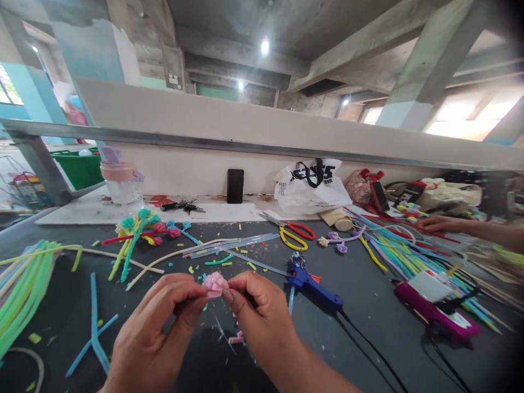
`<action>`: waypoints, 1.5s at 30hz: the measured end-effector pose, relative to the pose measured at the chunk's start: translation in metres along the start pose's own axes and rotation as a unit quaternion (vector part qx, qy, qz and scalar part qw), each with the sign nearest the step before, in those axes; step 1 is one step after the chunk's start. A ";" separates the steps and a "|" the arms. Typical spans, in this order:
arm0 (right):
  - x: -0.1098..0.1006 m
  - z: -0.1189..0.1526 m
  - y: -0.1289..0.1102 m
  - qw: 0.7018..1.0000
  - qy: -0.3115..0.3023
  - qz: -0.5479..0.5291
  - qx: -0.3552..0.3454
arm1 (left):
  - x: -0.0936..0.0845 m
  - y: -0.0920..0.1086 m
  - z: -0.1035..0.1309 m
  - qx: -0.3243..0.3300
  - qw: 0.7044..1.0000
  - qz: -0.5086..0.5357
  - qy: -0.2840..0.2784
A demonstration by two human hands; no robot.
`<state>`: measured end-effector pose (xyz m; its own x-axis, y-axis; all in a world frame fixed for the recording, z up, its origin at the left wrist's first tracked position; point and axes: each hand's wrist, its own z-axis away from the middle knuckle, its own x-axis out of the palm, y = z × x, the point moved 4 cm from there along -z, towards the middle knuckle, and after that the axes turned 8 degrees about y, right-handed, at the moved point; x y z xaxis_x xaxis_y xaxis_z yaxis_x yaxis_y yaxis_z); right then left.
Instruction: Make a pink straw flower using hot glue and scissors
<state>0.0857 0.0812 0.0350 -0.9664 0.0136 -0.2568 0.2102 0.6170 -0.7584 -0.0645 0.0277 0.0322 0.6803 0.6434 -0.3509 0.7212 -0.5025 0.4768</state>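
A small pink flower [215, 285] with ruffled petals is held up over the dark table between my two hands. My left hand [159, 322] pinches its left edge between thumb and fingers. From the other side, my right hand [260, 311] grips its right edge the same way. Below the hands lie pink scraps [236, 338] and thin clear strands. Just right of my right hand rests a blue glue gun [313, 286] with its black cord. Behind the flower are clear glue sticks [235, 244] and scissors [292, 232] with red and yellow handles.
Finished coloured flowers [141, 229] lie at the back left, beside bundled green strips [30, 289]. A phone [235, 186] leans on the partition near a white bag [313, 185]. At right, another person's hand [436, 224] reaches over coloured strips, behind a magenta device [436, 311].
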 end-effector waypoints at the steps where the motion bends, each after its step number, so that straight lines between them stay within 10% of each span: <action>1: 0.000 0.001 0.000 1.000 0.001 0.001 -0.013 | 0.001 0.000 -0.001 -0.002 1.000 0.007 -0.008; 25: 0.002 0.007 -0.007 0.995 -0.027 0.045 -0.089 | 0.000 0.007 -0.011 0.014 0.991 0.080 -0.108; 45: 0.002 0.007 -0.004 0.999 0.011 0.006 -0.049 | 0.002 -0.007 -0.004 -0.014 0.995 0.066 -0.075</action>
<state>0.0843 0.0733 0.0332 -0.9670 0.0391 -0.2518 0.2081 0.6914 -0.6918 -0.0691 0.0349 0.0317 0.7819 0.4784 -0.3998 0.6222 -0.5588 0.5482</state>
